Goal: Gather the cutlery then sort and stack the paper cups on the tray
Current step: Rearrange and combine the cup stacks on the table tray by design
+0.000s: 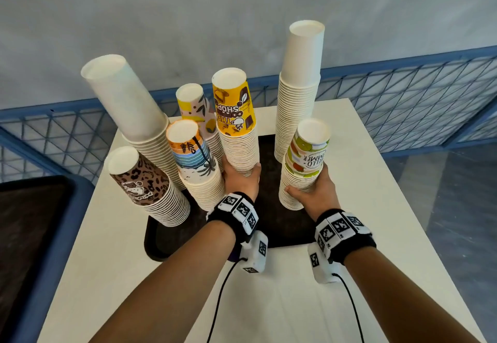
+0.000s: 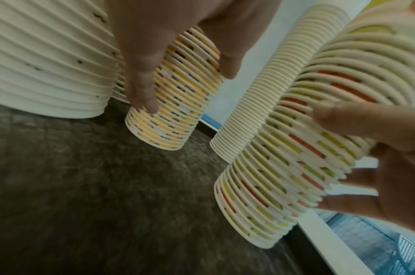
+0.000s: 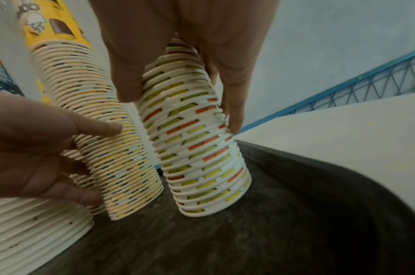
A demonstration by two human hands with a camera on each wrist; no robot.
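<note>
Several upside-down paper cup stacks stand on a dark tray [image 1: 285, 232] on the white table. My left hand [image 1: 240, 178] grips the lower part of the yellow coffee-shop stack [image 1: 236, 127], whose base rests on the tray [image 2: 60, 186]; thumb and fingers wrap the yellow stack [image 2: 175, 104]. My right hand [image 1: 309, 189] grips the green-and-orange summer stack [image 1: 304, 165] near its base; that summer stack [image 3: 196, 148] stands tilted on the tray [image 3: 272, 232]. A tall plain white stack [image 1: 298, 95] stands behind it. No cutlery is visible.
On the tray's left stand a leopard-print stack [image 1: 150, 189], a beach-print stack [image 1: 199, 170], a leaning white stack [image 1: 134, 111] and a yellow-pink stack [image 1: 196, 106]. A blue-rimmed bin [image 1: 40, 235] sits left of the white table [image 1: 376, 208]. A blue wire fence [image 1: 403, 95] runs behind.
</note>
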